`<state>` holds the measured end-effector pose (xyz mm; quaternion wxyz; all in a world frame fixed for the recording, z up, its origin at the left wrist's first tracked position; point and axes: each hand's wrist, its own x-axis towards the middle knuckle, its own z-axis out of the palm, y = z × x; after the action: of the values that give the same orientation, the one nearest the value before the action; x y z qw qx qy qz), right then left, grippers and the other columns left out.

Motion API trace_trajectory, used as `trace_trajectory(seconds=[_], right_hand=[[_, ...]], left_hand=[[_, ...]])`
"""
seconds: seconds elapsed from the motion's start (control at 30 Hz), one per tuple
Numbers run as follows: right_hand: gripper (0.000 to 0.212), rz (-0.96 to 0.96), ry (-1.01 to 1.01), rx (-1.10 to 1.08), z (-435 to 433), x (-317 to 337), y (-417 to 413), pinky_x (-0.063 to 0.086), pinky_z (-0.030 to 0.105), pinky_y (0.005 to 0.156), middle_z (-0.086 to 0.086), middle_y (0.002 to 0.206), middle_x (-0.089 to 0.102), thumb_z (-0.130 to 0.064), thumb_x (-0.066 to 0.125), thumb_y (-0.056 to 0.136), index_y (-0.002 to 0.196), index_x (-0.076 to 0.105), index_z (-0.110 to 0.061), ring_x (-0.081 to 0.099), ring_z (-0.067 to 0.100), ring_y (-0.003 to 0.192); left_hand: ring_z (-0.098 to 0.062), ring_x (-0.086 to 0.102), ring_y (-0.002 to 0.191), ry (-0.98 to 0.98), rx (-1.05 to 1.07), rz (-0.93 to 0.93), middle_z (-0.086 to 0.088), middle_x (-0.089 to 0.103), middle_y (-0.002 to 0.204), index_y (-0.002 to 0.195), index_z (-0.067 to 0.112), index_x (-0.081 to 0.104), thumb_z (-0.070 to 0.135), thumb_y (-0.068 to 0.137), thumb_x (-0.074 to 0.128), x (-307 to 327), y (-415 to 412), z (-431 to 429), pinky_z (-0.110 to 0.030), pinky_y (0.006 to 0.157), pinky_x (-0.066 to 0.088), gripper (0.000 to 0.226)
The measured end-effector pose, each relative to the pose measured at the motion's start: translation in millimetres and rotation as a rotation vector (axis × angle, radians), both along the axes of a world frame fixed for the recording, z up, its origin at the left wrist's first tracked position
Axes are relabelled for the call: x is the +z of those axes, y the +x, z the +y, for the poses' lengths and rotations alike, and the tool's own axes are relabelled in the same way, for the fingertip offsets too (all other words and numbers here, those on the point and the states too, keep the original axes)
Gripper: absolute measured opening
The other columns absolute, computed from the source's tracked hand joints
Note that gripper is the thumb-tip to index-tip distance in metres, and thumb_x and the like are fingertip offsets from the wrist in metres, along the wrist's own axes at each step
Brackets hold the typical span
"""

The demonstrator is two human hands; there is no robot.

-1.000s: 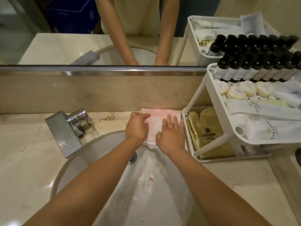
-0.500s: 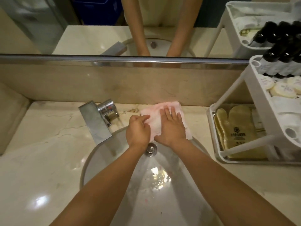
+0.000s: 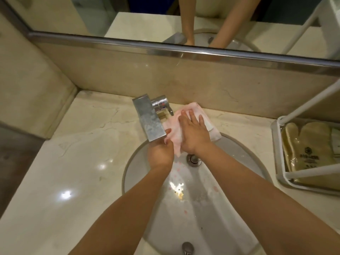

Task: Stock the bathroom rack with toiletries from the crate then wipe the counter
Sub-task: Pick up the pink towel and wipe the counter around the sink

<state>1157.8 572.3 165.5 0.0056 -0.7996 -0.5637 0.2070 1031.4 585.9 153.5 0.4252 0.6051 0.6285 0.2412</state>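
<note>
A pale pink cloth (image 3: 195, 109) lies on the marble counter (image 3: 88, 137) behind the sink, right of the faucet. My right hand (image 3: 193, 133) presses flat on it with straight fingers. My left hand (image 3: 161, 153) pinches the cloth's near left edge just under the faucet spout. The white rack (image 3: 281, 162) stands at the right edge; only its bottom shelf shows, holding gold packets (image 3: 309, 150).
A square chrome faucet (image 3: 149, 120) stands left of the cloth. The round white sink (image 3: 195, 199) lies below my arms, with a drain (image 3: 193, 159) and pink flecks. A beige backsplash and mirror rise behind. A side wall closes the left.
Both hands have slid the cloth leftward along the back of the counter, from beside the rack to next to the faucet. The view has swung left, so most of the rack is out of frame.
</note>
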Motion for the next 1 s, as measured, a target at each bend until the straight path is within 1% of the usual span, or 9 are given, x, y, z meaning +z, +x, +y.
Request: trace_trajectory(seconds=[0.1, 0.17, 0.27, 0.3, 0.37, 0.47, 0.57, 0.67, 1.0], right_hand=[[0.104, 0.021, 0.007, 0.007, 5.8, -0.8, -15.6, -0.01, 0.044, 0.12, 0.001, 0.164, 0.002, -0.034, 0.078, 0.073, 0.152, 0.014, -0.017, -0.013, 0.022, 0.15], [0.099, 0.028, 0.005, 0.019, 9.1, -1.1, -29.4, -0.008, 0.044, 0.121, 0.0, 0.163, 0.004, -0.033, 0.075, 0.076, 0.152, 0.014, -0.017, -0.011, 0.022, 0.15], [0.098, -0.004, 0.003, 0.031, 9.5, -1.0, -49.2, -0.006, 0.046, 0.121, 0.0, 0.164, -0.004, -0.02, 0.068, 0.08, 0.155, 0.006, -0.017, -0.013, 0.024, 0.15], [0.099, -0.011, 0.0, 0.03, 9.0, -0.6, -54.7, -0.006, 0.046, 0.121, 0.001, 0.164, -0.006, -0.018, 0.066, 0.08, 0.156, 0.003, -0.018, -0.014, 0.025, 0.15], [0.1, -0.039, -0.035, 0.043, 7.3, 1.0, -64.4, -0.006, 0.048, 0.121, 0.004, 0.164, -0.012, -0.022, 0.065, 0.081, 0.157, 0.0, -0.018, -0.016, 0.028, 0.149], [0.09, -0.097, -0.091, 0.078, 4.4, 3.6, -78.9, -0.007, 0.05, 0.12, 0.008, 0.164, -0.007, -0.032, 0.064, 0.083, 0.156, 0.013, -0.017, -0.016, 0.029, 0.149], [0.093, -0.101, -0.125, 0.103, 2.3, 3.6, -100.0, -0.011, 0.05, 0.119, 0.005, 0.163, 0.008, -0.039, 0.062, 0.084, 0.156, 0.009, -0.015, -0.011, 0.024, 0.15], [0.108, -0.061, -0.11, 0.12, 3.9, 4.9, -123.4, -0.011, 0.048, 0.12, 0.0, 0.164, -0.009, -0.045, 0.065, 0.082, 0.156, -0.009, -0.017, -0.009, 0.018, 0.151], [0.086, 0.033, -0.128, 0.144, 10.8, 16.3, -172.0, -0.005, 0.046, 0.12, -0.004, 0.164, -0.008, -0.013, 0.051, 0.088, 0.156, 0.0, -0.021, -0.015, 0.019, 0.15]], left_hand=[[-0.014, 0.064, 0.086, -0.045, 0.058, 0.007, 0.009, 0.069, 0.1, 0.108, 0.028, 0.064, 0.017, 0.082, 0.058, 2.8, -16.9, 5.7, -0.022, 0.072, 0.045, 0.028], [-0.021, 0.063, 0.077, 0.008, 0.031, 0.121, 0.003, 0.064, 0.091, 0.088, 0.026, 0.055, 0.021, 0.079, 0.063, 7.6, -30.1, 11.7, -0.029, 0.065, 0.047, 0.012], [-0.022, 0.057, 0.069, 0.158, -0.108, 0.256, 0.001, 0.055, 0.085, 0.064, 0.027, 0.045, 0.017, 0.081, 0.057, 14.0, -47.8, 20.1, -0.022, 0.05, 0.032, 0.023], [-0.023, 0.059, 0.073, 0.172, -0.14, 0.27, 0.0, 0.056, 0.089, 0.067, 0.025, 0.053, 0.015, 0.083, 0.054, 14.6, -52.8, 24.0, -0.023, 0.051, 0.032, 0.019], [-0.02, 0.061, 0.083, 0.164, -0.176, 0.27, 0.0, 0.062, 0.102, 0.094, 0.025, 0.072, 0.016, 0.086, 0.05, 14.7, -60.9, 32.2, -0.025, 0.061, 0.041, 0.025], [-0.018, 0.063, 0.091, 0.135, -0.197, 0.261, 0.002, 0.064, 0.112, 0.113, 0.032, 0.071, 0.017, 0.084, 0.05, 15.9, -72.7, 38.8, -0.027, 0.073, 0.05, 0.039], [-0.019, 0.063, 0.099, 0.146, -0.159, 0.271, -0.002, 0.063, 0.118, 0.111, 0.029, 0.072, 0.013, 0.082, 0.053, 15.2, -93.7, 42.9, -0.025, 0.08, 0.048, 0.038], [-0.019, 0.064, 0.098, 0.106, -0.114, 0.272, -0.002, 0.063, 0.118, 0.106, 0.029, 0.072, 0.013, 0.081, 0.055, 15.5, -120.8, 46.1, -0.028, 0.079, 0.05, 0.035], [-0.011, 0.065, 0.09, 0.005, -0.086, 0.233, 0.008, 0.068, 0.113, 0.099, 0.033, 0.073, 0.014, 0.077, 0.058, 23.9, -179.6, 37.2, -0.021, 0.069, 0.045, 0.034]])
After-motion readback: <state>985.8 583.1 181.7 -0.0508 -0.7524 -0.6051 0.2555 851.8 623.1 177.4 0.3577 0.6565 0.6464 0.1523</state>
